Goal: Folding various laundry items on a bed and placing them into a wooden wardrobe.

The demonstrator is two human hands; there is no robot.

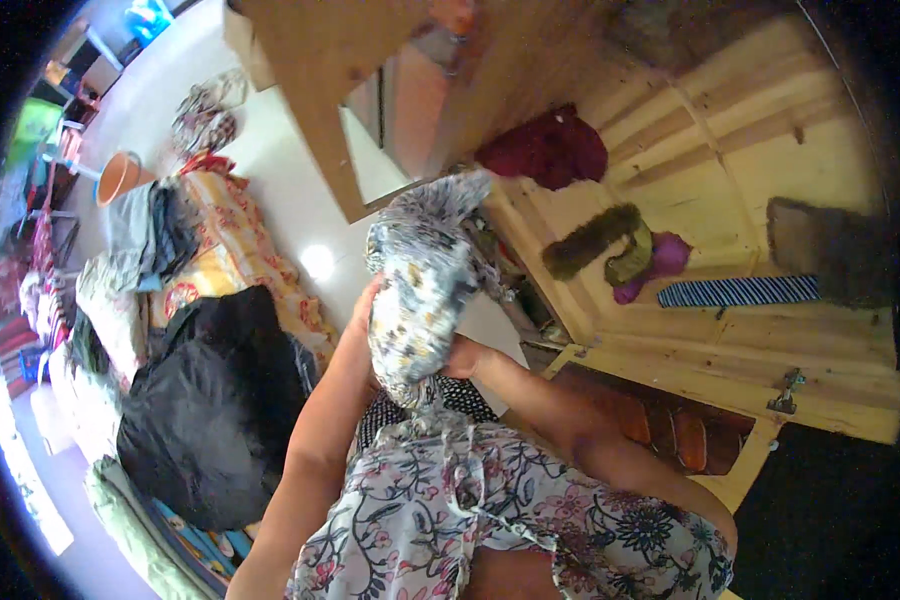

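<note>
Both hands hold a bundled, patterned cloth (416, 315) in front of my body, white and grey with yellow and dark marks. My left hand (367, 300) grips its left side, its fingers largely hidden by the fabric. On the opposite side, my right hand (465, 356) presses against the lower part of the bundle. The cloth's grey upper end reaches towards the edge of a wooden cabinet (585, 319). Inside lie a dark red cloth (551, 150), a fuzzy brown item (596, 240), a purple cloth (667, 259) and a striped cloth strip (739, 291).
Left of me are a black cloth (217, 405), folded grey clothes (139, 232) and a yellow floral fabric (232, 225). An orange bucket (120, 178) and a cloth heap (206, 124) stand farther off on the floor. A hinged cabinet door (832, 409) is at the right.
</note>
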